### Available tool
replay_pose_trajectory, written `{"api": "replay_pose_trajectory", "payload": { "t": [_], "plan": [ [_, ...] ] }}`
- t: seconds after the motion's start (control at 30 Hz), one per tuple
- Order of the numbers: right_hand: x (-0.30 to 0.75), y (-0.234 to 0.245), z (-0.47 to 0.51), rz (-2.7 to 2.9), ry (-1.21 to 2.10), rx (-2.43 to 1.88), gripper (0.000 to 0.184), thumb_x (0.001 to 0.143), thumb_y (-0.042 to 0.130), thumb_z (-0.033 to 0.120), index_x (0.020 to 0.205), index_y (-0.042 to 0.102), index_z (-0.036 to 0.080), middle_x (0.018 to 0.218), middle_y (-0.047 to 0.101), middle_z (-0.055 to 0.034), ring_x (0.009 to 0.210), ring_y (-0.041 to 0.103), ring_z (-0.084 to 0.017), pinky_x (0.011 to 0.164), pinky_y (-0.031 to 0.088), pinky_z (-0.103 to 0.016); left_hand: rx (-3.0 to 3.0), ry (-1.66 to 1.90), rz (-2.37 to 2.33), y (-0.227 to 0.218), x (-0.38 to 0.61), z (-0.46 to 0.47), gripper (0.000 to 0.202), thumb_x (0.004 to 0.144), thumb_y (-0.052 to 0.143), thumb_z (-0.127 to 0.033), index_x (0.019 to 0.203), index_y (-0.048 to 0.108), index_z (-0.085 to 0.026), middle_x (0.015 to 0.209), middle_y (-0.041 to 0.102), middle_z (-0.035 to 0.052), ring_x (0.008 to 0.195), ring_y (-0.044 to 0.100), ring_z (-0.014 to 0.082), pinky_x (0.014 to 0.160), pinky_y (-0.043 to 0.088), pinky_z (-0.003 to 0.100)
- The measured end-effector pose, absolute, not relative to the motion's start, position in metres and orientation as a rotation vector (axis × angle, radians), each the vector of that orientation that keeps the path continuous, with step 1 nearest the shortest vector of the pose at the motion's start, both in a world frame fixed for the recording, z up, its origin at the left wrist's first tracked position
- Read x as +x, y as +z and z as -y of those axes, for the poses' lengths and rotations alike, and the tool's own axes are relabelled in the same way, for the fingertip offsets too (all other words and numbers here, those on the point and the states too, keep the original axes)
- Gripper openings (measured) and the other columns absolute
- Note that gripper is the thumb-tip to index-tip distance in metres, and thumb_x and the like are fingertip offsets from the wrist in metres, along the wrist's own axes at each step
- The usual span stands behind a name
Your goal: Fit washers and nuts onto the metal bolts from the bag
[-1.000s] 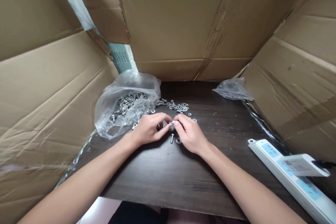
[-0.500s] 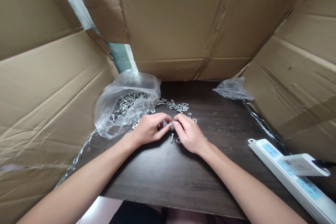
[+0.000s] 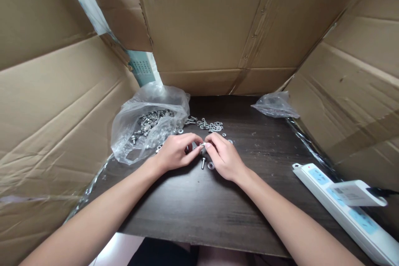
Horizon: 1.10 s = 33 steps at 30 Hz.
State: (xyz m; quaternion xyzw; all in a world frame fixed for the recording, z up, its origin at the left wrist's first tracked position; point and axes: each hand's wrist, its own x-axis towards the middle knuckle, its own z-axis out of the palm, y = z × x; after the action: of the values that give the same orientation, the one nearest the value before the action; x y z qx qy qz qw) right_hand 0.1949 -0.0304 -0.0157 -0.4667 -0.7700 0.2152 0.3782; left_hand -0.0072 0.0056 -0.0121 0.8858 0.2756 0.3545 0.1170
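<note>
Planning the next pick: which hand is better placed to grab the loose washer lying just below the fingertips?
Right, probably. The washer lies right beside the right hand, nearly touching it. The left hand sits farther off, with the loose bolt between. Both hands pinch a small metal part.

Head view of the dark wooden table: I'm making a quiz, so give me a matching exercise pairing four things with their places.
Things:
1. clear plastic bag of metal screws
2. white power strip
3. small crumpled clear bag
4. loose silver bolt

Places:
A. far right of the table
B. just below the fingertips
C. beside the left hand
D. near right edge

Pairs: 1-C, 2-D, 3-A, 4-B
</note>
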Motion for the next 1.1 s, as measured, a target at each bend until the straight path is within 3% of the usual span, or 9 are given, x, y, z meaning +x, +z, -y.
{"api": "replay_pose_trajectory", "payload": {
  "t": [0.53, 0.8, 1.1],
  "plan": [
    [0.1947, -0.0175, 0.0296, 1.990, 0.553, -1.182, 0.022, 0.103, 0.038, 0.026, 0.084, 0.049, 0.020, 0.083, 0.058, -0.0034, 0.075, 0.054, -0.018, 0.070, 0.038, -0.031, 2.586, 1.031, -0.799, -0.0120, -0.0053, -0.0047, 0.011, 0.095, 0.059, -0.024, 0.099, 0.066, -0.017, 0.080, 0.070, 0.0007, 0.057, 0.061, 0.0082, 0.056, 0.046, 0.020],
    [0.1948, -0.0151, 0.0317, 1.981, 0.539, -1.170, 0.009, 0.098, 0.045, 0.024, 0.094, 0.053, 0.020, 0.090, 0.060, -0.0035, 0.077, 0.055, -0.018, 0.070, 0.039, -0.030, 2.587, 1.044, -0.822, -0.0104, -0.0062, -0.0057, 0.010, 0.094, 0.060, -0.023, 0.097, 0.066, -0.016, 0.079, 0.071, 0.0006, 0.056, 0.061, 0.0081, 0.057, 0.046, 0.021],
    [0.1951, -0.0194, 0.0293, 2.003, 0.527, -1.160, 0.018, 0.101, 0.042, 0.024, 0.088, 0.053, 0.020, 0.087, 0.060, -0.0037, 0.078, 0.055, -0.018, 0.072, 0.040, -0.030, 2.589, 1.030, -0.824, -0.0133, -0.0063, -0.0056, 0.011, 0.095, 0.060, -0.024, 0.099, 0.066, -0.017, 0.082, 0.071, 0.0004, 0.059, 0.062, 0.0081, 0.058, 0.046, 0.021]
  ]
}}
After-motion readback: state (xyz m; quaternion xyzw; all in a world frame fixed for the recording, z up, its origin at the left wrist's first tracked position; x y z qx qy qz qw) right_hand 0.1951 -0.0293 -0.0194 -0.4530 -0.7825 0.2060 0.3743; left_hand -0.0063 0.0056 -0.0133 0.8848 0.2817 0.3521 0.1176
